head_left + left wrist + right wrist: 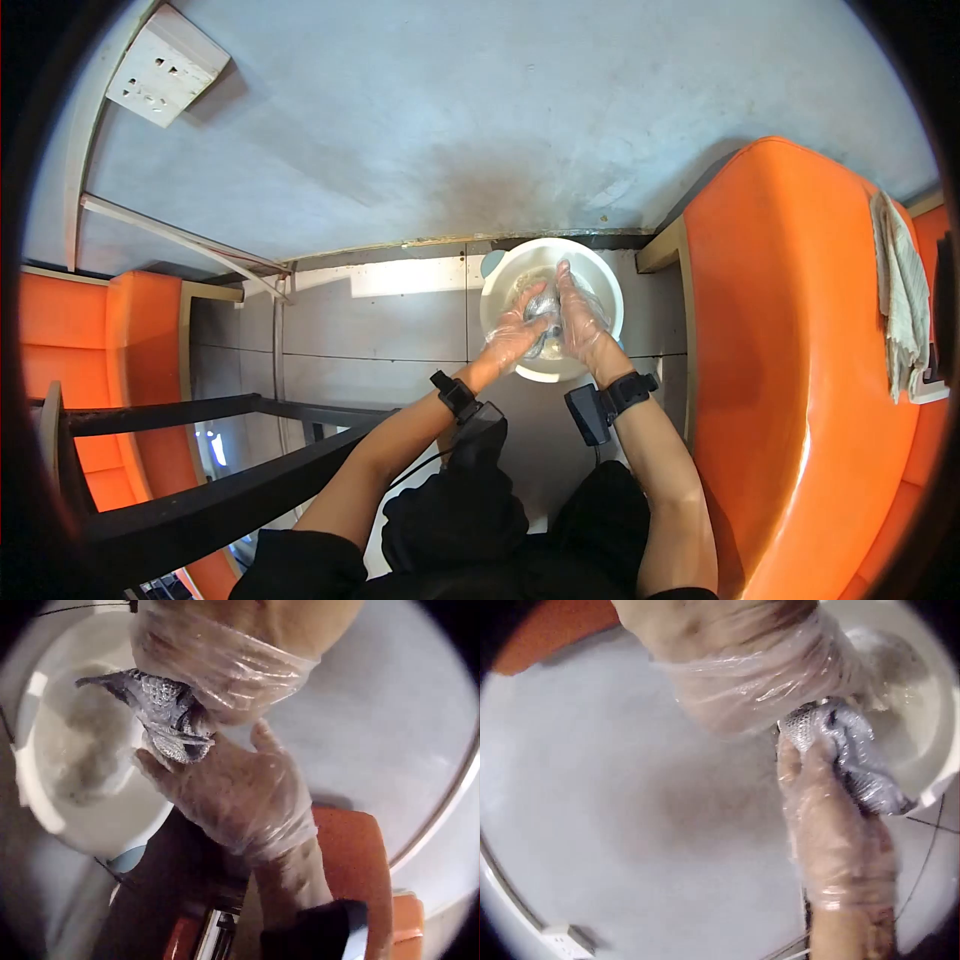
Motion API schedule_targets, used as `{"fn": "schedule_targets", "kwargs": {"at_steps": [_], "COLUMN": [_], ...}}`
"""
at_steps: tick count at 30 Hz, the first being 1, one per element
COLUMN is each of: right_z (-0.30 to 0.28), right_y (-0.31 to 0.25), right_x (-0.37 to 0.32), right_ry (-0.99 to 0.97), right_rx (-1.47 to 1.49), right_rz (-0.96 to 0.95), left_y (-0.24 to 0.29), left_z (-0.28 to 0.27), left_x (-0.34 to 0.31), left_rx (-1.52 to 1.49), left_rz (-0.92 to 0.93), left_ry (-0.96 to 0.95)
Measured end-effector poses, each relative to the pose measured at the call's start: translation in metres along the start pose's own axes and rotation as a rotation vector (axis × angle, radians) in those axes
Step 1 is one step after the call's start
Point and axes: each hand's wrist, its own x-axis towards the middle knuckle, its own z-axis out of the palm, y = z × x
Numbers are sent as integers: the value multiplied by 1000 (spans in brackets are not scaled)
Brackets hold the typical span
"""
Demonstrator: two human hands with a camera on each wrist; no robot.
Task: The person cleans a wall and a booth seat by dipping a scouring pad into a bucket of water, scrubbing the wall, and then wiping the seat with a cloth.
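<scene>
A wet grey-and-silver cloth [169, 705] with a mesh-like pattern is bunched between my two hands, over the white basin [610, 330]. My left hand [515, 330], in a clear plastic glove, grips it from the left; in the right wrist view its fingers and thumb [821, 761] close on the cloth [862, 761]. My right hand [580, 315], gloved the same way, holds the other side, its fingers partly behind the cloth in the left wrist view. Cloudy water [90, 742] with a greyish patch lies in the basin below.
An orange seat [760, 350] stands right of the basin, with a grey rag [900, 290] over its back. The blue-grey wall [450, 120] rises just behind. To the left are a black frame [220, 500], a metal leg [278, 350] and tiled floor [380, 320].
</scene>
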Motion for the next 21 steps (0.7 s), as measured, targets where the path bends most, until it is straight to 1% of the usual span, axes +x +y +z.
{"fn": "schedule_targets", "kwargs": {"at_steps": [1,3,4,5,6,7,8,10,11,12,13,14,15,16,18,21], "right_z": [-4,-14,-16,-16,-14,-8,-1,15,26,33,39,43,47,48,50,47], "right_y": [5,18,16,10,2,-14,-23,-41,-63,-74,-83,-91,-97,-101,-104,-97], "right_x": [8,31,33,35,33,21,17,7,-17,-29,-37,-45,-52,-54,-54,-42], "right_ry": [-1,-13,-14,16,46,114,108,114,50,47,-5,-55,-60,-60,-79,-47], "right_rx": [0,-151,-148,-148,-149,-224,-221,-190,-196,-193,-152,-109,-96,-92,-12,-36], "right_rz": [-2,-153,-155,-198,-241,-329,-332,-722,-747,-747,-813,-878,-897,-896,-855,-807], "left_y": [-6,-13,9,44,78,111,143,197,218,235,254,271,281,274,253,184], "left_z": [-2,-9,-16,-26,-36,-48,-64,-100,-117,-129,-143,-151,-155,-158,-154,-153], "left_x": [6,20,19,15,11,9,6,3,5,13,15,20,25,32,43,77], "left_rx": [1,76,197,316,378,443,588,825,917,801,902,1002,1103,1125,1268,1465], "left_rz": [2,147,331,512,622,731,889,1202,1358,1468,1606,1665,1722,1661,1630,1571], "left_ry": [0,49,129,208,286,365,483,738,875,941,1028,1017,1002,938,859,763]}}
